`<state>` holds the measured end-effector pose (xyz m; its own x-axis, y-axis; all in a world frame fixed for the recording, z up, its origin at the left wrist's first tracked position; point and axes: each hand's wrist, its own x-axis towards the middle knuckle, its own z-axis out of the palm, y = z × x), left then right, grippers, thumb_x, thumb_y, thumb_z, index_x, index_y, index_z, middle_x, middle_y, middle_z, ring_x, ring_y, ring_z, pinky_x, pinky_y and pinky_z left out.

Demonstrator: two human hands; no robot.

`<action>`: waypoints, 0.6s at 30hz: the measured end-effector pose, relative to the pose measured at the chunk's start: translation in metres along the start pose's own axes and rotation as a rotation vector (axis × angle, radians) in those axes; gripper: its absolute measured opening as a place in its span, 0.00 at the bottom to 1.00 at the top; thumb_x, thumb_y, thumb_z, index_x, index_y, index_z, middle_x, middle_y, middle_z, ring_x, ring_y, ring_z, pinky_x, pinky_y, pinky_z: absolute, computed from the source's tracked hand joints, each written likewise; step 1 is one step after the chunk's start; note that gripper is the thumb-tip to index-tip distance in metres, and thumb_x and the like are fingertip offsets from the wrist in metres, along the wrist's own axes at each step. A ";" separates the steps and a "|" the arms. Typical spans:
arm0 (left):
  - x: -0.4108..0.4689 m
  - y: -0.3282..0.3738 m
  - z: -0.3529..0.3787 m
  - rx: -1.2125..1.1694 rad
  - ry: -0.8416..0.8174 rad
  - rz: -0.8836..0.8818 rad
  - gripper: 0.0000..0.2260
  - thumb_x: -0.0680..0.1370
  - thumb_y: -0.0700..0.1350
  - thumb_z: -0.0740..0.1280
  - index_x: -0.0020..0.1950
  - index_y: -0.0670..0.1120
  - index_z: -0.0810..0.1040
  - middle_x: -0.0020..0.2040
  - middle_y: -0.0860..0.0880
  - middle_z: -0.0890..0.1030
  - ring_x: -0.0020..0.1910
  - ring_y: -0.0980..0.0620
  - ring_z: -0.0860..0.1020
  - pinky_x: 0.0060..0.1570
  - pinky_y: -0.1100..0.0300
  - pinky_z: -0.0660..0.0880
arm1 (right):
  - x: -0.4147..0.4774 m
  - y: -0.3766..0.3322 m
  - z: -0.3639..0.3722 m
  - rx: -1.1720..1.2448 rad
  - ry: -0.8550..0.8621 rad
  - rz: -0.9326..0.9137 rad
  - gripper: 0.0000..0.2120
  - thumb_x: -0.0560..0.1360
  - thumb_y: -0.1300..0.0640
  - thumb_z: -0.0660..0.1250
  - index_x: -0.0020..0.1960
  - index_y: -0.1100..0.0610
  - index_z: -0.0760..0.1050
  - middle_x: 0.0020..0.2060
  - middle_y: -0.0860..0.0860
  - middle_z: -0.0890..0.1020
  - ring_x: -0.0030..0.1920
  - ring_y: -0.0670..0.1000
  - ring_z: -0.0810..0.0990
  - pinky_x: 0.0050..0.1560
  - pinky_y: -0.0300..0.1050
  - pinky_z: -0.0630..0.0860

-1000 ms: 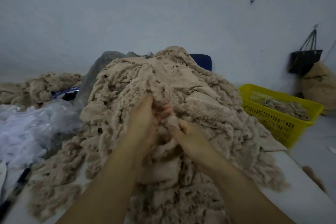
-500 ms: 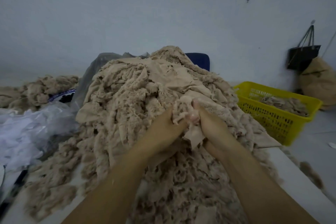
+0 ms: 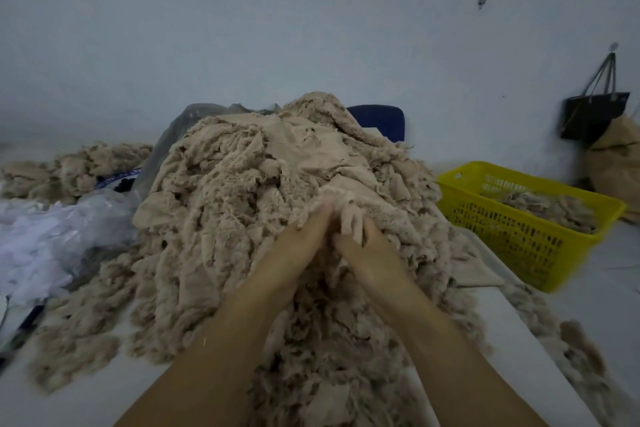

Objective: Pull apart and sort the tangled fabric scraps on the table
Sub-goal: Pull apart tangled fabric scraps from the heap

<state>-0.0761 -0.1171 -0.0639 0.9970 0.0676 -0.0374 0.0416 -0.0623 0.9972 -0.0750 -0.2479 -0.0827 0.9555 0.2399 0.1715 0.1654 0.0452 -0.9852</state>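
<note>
Fabric scraps are heaped in one large beige mound that covers most of the table, with loose strands spilled toward its near and right edges. A yellow basket stands just beyond the table's right side and already holds a shallow layer of similar scraps; it is judged to be a sorting destination.

Both forearms are extended into the near face of the mound. The left hand and the right hand are set close together, almost touching, just below a raised tuft.

Grip state: the right hand's fingers are curled onto the tuft. The left hand's fingertips are smeared by motion, so it cannot be told whether they pinch the tuft or only press against it.

Handling properties, as judged: the material is soft, limp and light, with frayed edges that snag on neighbouring pieces. No stiffness is to be expected; a lifted piece will sag and drag others with it.

Recommended hold: a single piece should be pinched at a free edge or corner near the surface of the mound, and the adjoining mass should be restrained with the other hand while it is drawn out slowly.
</note>
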 end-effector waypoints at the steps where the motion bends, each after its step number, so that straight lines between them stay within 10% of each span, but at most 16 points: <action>1: -0.003 0.002 0.004 0.054 -0.019 -0.011 0.15 0.73 0.67 0.68 0.41 0.58 0.86 0.43 0.56 0.86 0.45 0.57 0.84 0.46 0.59 0.81 | -0.002 -0.002 -0.002 -0.093 -0.011 -0.034 0.09 0.81 0.56 0.63 0.58 0.44 0.72 0.48 0.39 0.80 0.41 0.31 0.78 0.36 0.27 0.74; 7: 0.000 0.004 0.024 0.010 0.186 -0.058 0.12 0.79 0.54 0.69 0.53 0.46 0.83 0.45 0.45 0.85 0.42 0.55 0.84 0.34 0.63 0.78 | -0.018 -0.004 -0.015 -0.187 -0.095 -0.054 0.13 0.83 0.49 0.59 0.66 0.42 0.73 0.46 0.38 0.82 0.45 0.34 0.80 0.48 0.34 0.77; 11: 0.004 0.000 0.034 -0.246 0.313 -0.151 0.28 0.77 0.55 0.70 0.72 0.42 0.71 0.60 0.41 0.82 0.54 0.43 0.82 0.56 0.45 0.80 | -0.027 -0.002 -0.018 -0.050 -0.039 -0.062 0.10 0.83 0.46 0.57 0.60 0.31 0.71 0.47 0.27 0.76 0.45 0.25 0.76 0.44 0.24 0.74; 14: 0.012 0.003 0.020 -0.496 0.398 -0.178 0.17 0.80 0.53 0.67 0.56 0.40 0.81 0.42 0.43 0.86 0.41 0.46 0.85 0.42 0.52 0.82 | -0.034 0.007 -0.017 -0.105 -0.119 -0.072 0.11 0.83 0.44 0.57 0.60 0.31 0.72 0.42 0.26 0.77 0.43 0.28 0.76 0.40 0.24 0.72; 18: 0.020 0.026 -0.010 -0.454 0.340 -0.002 0.15 0.80 0.53 0.67 0.52 0.42 0.84 0.51 0.43 0.86 0.50 0.45 0.84 0.60 0.43 0.78 | -0.038 -0.002 -0.038 -0.393 -0.504 0.096 0.12 0.84 0.50 0.56 0.56 0.39 0.78 0.33 0.41 0.81 0.33 0.38 0.77 0.36 0.29 0.71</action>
<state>-0.0553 -0.1069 -0.0379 0.9169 0.3886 -0.0909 -0.0640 0.3679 0.9277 -0.1026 -0.2938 -0.0875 0.7548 0.6552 -0.0309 0.2534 -0.3346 -0.9076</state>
